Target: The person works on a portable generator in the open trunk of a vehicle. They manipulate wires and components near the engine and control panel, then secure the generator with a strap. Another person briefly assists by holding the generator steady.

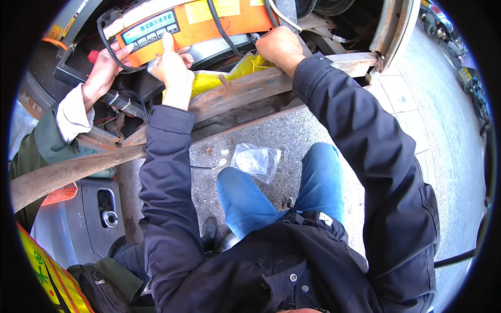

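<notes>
An orange machine (199,18) with a blue label panel (148,34) and black cables (219,28) spans the top. My left hand (172,68) grips its lower edge, thumb raised against the front below the panel. My right hand (279,48) is closed near the machine's right end and a cable; what its fingers hold is hidden. Another person's hand (102,74), with a white cuff, touches the machine's left part. Yellow plastic (209,82) lies below the machine, behind a rusty metal beam (237,96).
A curved bar (73,172) crosses the left side above a grey panel with a lock (109,219). A plastic bag (255,161) lies on the pavement by my knees. A hi-vis garment (52,266) is at lower left. A metal rail (391,31) stands upper right, with vehicles beyond.
</notes>
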### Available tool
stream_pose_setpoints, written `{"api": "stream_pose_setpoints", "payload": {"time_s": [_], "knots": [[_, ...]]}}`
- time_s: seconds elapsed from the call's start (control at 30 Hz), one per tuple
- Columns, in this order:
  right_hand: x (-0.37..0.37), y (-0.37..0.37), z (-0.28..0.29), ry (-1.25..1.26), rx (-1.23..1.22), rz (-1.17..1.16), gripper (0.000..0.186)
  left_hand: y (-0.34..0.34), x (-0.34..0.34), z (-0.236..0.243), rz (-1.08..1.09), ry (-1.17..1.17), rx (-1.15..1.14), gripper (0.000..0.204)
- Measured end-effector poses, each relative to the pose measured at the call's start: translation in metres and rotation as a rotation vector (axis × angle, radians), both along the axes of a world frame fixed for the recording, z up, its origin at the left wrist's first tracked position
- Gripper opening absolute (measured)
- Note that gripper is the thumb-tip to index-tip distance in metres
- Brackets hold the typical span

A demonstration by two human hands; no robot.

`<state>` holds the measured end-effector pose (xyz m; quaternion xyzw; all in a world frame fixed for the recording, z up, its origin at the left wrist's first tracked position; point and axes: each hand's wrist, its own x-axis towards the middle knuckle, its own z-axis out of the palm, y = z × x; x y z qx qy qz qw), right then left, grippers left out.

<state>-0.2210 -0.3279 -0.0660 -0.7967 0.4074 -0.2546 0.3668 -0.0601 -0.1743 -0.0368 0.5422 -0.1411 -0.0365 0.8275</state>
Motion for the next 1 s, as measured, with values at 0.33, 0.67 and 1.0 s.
{"api": "stream_pose_setpoints", "payload": {"time_s": [0.33,0.67,1.0], "knots": [[-0.001,-0.006,-0.001,-0.046,0.044,0.021,0.039,0.064,-0.053,0.012,-0.066,-0.52,0.463,0.03],[0.003,-0.032,-0.013,-0.016,0.053,0.037,0.041,-0.026,-0.12,0.01,-0.478,-0.89,0.775,0.023],[-0.017,-0.031,-0.005,0.004,-0.013,0.098,0.038,-0.087,-0.098,-0.022,-0.278,0.055,0.683,0.025]]}}
